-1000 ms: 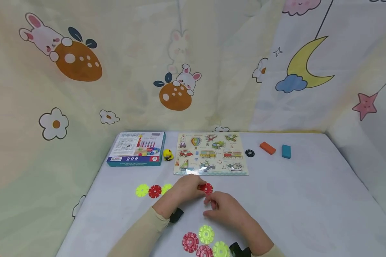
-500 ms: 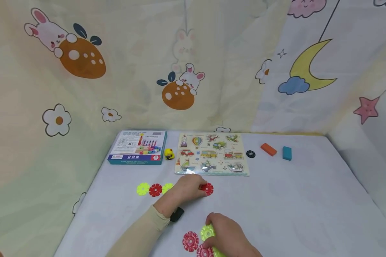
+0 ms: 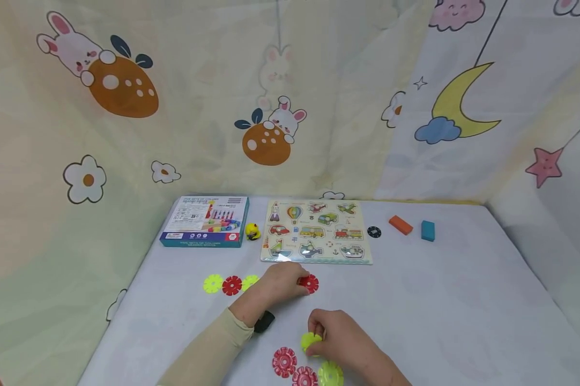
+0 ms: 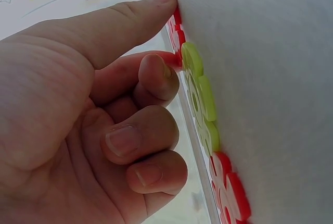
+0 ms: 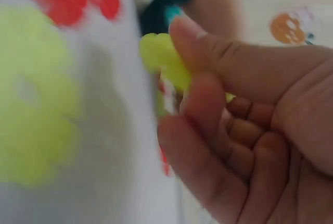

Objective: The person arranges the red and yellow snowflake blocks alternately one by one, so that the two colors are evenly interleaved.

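In the head view my left hand (image 3: pixel 281 281) rests at the right end of a row of flower-shaped plastic discs. Its thumb and index finger pinch a red disc (image 3: pixel 312 283) at the edges. Left of the wrist the row shows a yellow-green disc (image 3: pixel 213 283), a red disc (image 3: pixel 231 286) and another yellow-green one (image 3: pixel 249 282); the hand hides its middle. The left wrist view shows a yellow-green disc (image 4: pixel 200 99) beside the curled fingers. Nearer the front, my right hand (image 3: pixel 340 338) pinches a yellow-green disc (image 5: pixel 161 52) between thumb and fingers, raised off the white cloth.
Two red discs (image 3: pixel 284 362) and a yellow-green disc (image 3: pixel 331 373) lie at the front. Farther back are a boxed set (image 3: pixel 205 221), a small yellow toy (image 3: pixel 253 231), a vehicle picture board (image 3: pixel 317 233), a black round piece (image 3: pixel 374 232), an orange block (image 3: pixel 400 225) and a blue block (image 3: pixel 428 230).
My right hand moved from beside the red disc down to the front group, took a yellow-green disc and lifted it. The left hand has stayed at the red disc.
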